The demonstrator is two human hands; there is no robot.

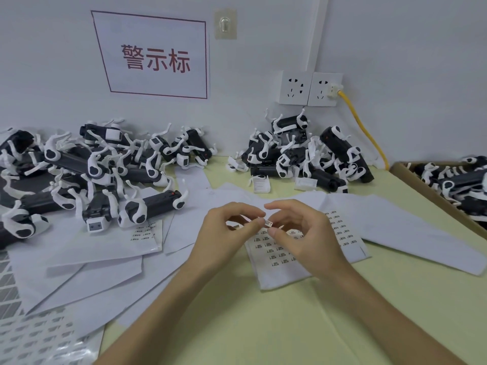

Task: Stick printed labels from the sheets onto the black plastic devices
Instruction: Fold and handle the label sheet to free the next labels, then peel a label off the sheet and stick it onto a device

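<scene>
Left hand (226, 227): fingertips pinch small printed label (268, 222).
Right hand (303, 230): pinches same label from other side.
Label sheet (279, 270): flat beneath both hands.
Black devices (87, 164): piled left, well apart; second pile (305, 151) behind.

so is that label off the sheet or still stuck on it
Off: the label is pinched between fingers of both hands, held above the sheet.

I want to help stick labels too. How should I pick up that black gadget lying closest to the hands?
Grab the black gadget around its plain black middle, coming down from above with fingers on its two long sides. It lies flat on the paper, and that bar-shaped middle is bare, while the white curved clips at both ends stick out and look awkward to hold.
</scene>
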